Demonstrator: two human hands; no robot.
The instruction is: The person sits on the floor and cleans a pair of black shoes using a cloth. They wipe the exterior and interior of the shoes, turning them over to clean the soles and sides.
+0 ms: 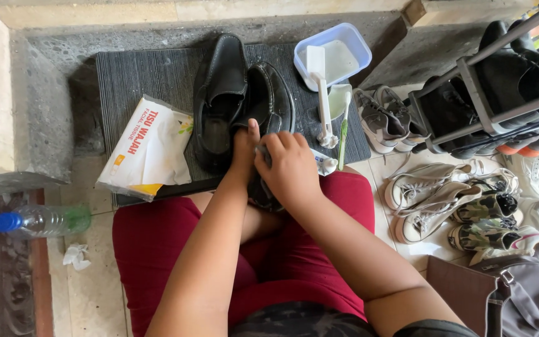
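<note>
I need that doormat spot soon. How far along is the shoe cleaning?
Done: cannot tell; one black shoe lies on the mat, no hand on it. In hand: both hands, left and right, work on the second black shoe. Left: tissue pack, brush, tub lie out.

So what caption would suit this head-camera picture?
Seated person's left hand and right hand hold a black leather shoe over a dark ribbed mat.

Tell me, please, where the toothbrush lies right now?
In the head view, the toothbrush lies on the mat, right of the white brush, below the tub.
</note>
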